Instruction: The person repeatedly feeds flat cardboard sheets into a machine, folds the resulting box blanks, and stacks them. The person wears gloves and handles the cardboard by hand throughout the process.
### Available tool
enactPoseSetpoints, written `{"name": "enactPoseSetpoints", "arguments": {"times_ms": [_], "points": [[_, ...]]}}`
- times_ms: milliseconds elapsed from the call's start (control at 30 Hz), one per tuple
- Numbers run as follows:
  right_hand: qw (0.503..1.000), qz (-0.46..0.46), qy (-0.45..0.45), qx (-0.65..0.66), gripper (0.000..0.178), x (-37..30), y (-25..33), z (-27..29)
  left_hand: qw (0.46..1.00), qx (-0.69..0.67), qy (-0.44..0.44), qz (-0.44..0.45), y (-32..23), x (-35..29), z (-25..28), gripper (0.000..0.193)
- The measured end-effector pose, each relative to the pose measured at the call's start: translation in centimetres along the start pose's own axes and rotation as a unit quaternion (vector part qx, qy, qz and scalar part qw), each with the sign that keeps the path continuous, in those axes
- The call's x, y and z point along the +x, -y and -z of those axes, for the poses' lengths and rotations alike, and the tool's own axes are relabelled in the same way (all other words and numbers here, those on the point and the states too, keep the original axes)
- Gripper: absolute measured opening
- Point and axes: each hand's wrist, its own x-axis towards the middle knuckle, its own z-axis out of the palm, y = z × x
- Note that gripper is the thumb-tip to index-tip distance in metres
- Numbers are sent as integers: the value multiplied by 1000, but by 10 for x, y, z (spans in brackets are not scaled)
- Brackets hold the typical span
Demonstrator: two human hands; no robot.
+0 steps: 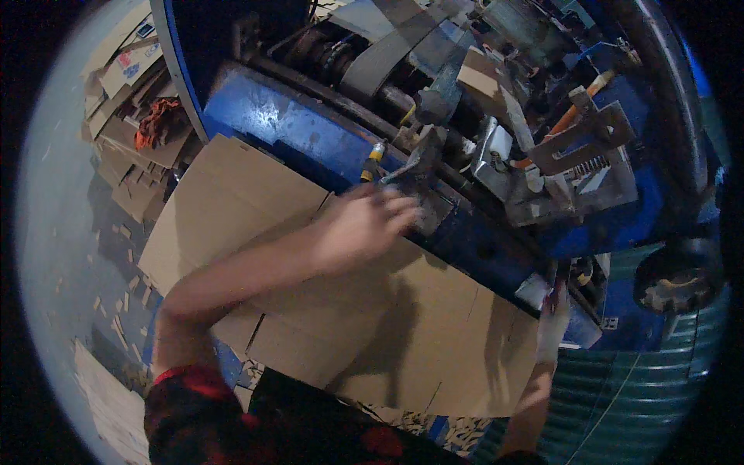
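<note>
A large brown cardboard sheet (341,325) with creases and slits lies before me, its far edge along a blue machine (279,116). My left hand (368,225) is above that far edge, beside a dark metal guide (426,159) on the machine. Its fingers are stretched out and a little bent, slightly blurred, with nothing visible in them. My right hand (552,322) is at the sheet's right edge, near the machine's front corner. Its fingers are smeared, so I cannot tell whether they grip the cardboard. A yellow-and-black handled tool (373,161) stands just beyond my left hand.
Rollers and a belt (380,66) run behind the blue front. An orange-handled hammer (577,105) and metal parts lie on the machine's right side. A black wheel (678,279) sits far right. Cardboard scraps are piled (128,116) on the left, with offcuts on the floor.
</note>
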Motion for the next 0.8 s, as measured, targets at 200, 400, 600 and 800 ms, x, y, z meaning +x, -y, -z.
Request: {"name": "enactPoseSetpoints", "arguments": {"times_ms": [200,400,600,800], "points": [[912,-276,-113,-281,66,-221,-66,33,838,257,-63,477,-16,-213,91,54],[818,-428,-150,352,63,-330,-143,31,782,154,30,603,-59,-261,102,55],[764,-496,-179,372,50,-325,-89,43,783,173,16,597,-81,-242,105,61],[798,-329,-202,462,49,-302,-44,43,774,108,12,624,-62,-251,123,57]]}}
